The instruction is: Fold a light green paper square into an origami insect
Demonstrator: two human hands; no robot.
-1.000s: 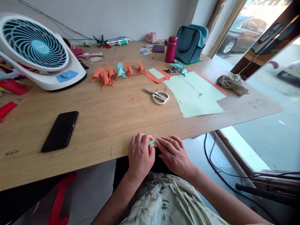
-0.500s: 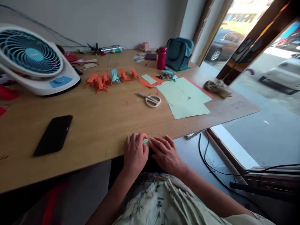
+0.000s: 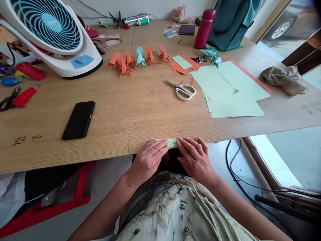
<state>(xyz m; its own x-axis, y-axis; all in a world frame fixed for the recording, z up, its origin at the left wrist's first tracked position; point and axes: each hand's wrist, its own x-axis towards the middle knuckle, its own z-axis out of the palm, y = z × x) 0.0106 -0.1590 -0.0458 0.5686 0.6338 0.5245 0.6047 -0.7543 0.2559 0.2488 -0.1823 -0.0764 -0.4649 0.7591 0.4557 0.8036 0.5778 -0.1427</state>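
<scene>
A narrow folded strip of light green paper (image 3: 172, 143) lies along the front edge of the wooden table (image 3: 105, 127). My left hand (image 3: 149, 160) presses on its left part with fingers stretched out flat, hiding much of it; a thin pointed end shows past the knuckles. On the strip's right end rest the fingertips of my right hand (image 3: 197, 160), fingers extended and slightly apart. Both thumbs sit low near the table edge. White-handled scissors (image 3: 185, 91) lie beyond my hands, beside several light green sheets (image 3: 233, 103).
A black phone (image 3: 78, 120) lies at left, below a white fan (image 3: 85, 65). Folded orange figures (image 3: 121, 65) and a blue one (image 3: 140, 56) stand mid-table. Toward the back right are a red bottle (image 3: 204, 30), a teal bag (image 3: 229, 26) and a crumpled cloth (image 3: 283, 78).
My fingers have gone from curled around the small green paper to stretched flat over it, and more of the strip shows. The view has shifted, with the table appearing closer.
</scene>
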